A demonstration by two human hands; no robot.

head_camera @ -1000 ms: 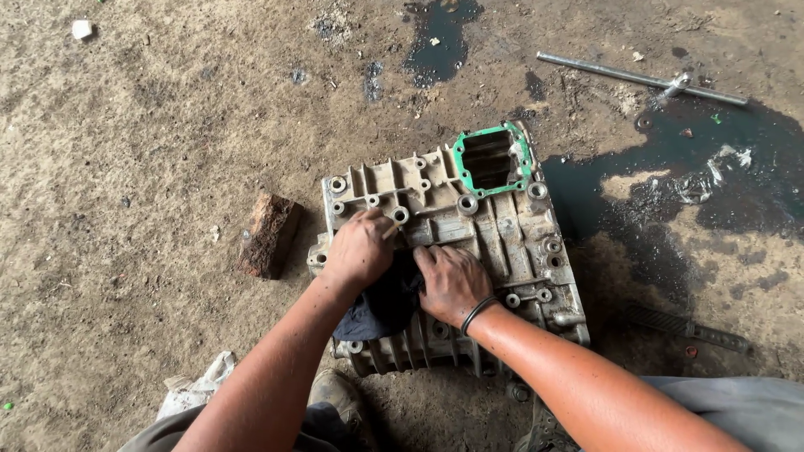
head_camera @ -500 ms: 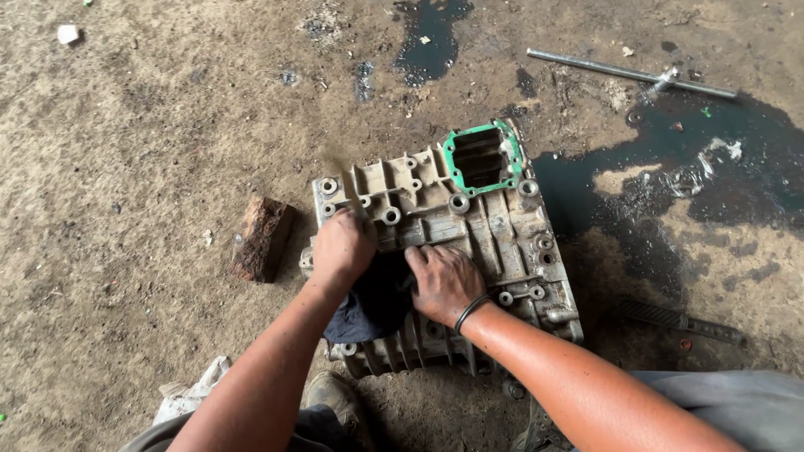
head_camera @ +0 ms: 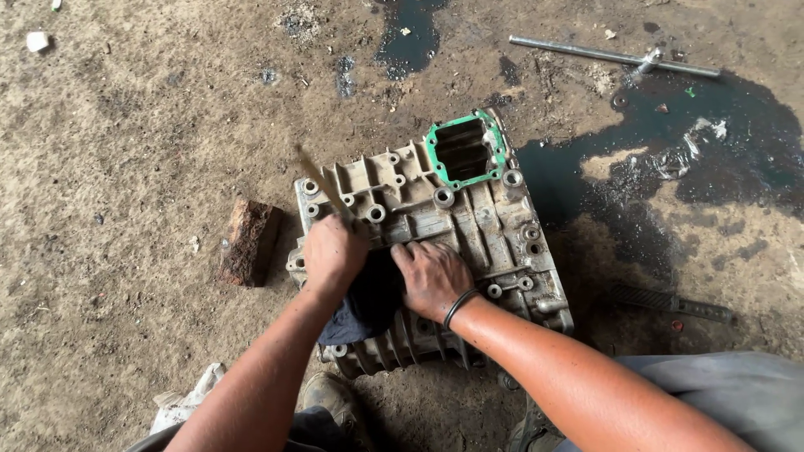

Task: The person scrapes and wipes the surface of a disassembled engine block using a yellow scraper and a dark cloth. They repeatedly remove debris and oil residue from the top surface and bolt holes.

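- Grey cast-aluminium ribbed housing (head_camera: 435, 251) lies flat on the dirt floor (head_camera: 126, 167), long axis slanting from near you up toward its green-gasketed opening (head_camera: 465, 151).
- Your left hand (head_camera: 333, 251) is fisted around a thin blurred stick-like tool (head_camera: 322, 188), tip pointing away up-left.
- Your right hand (head_camera: 431, 276) presses flat, fingers spread, beside the dark rag (head_camera: 368, 301), probably to steady the casting.
- Reddish brick chunk (head_camera: 249, 243) sits just left.
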